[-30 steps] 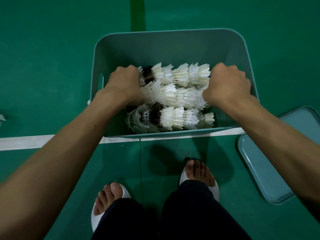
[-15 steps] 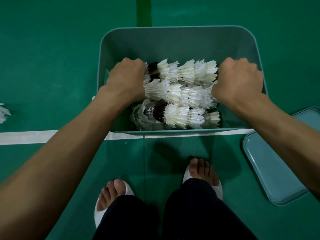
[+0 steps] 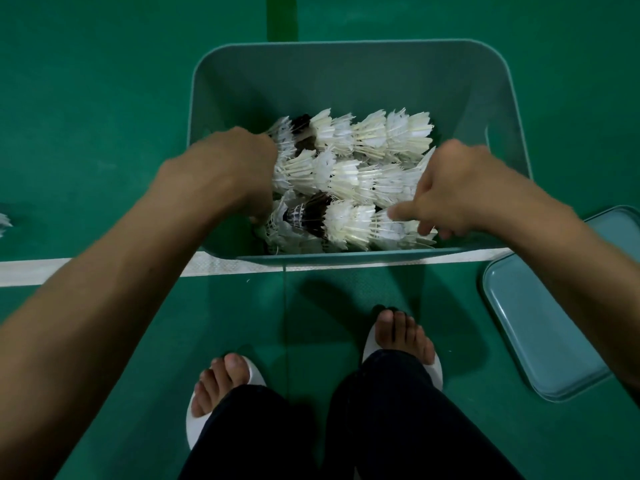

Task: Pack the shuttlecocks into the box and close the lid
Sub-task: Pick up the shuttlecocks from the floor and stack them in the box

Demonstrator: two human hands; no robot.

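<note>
Rows of white feather shuttlecocks (image 3: 356,174) lie in the teal plastic box (image 3: 346,77); left hand (image 3: 228,171) grip hidden, right hand (image 3: 453,192) seemingly pinching the near-wall row (image 3: 349,225) (blurred), so a hard squeeze crushes feathers.

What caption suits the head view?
Left hand and right hand reach among shuttlecocks in the box; lid lies on the floor beside it.
</note>
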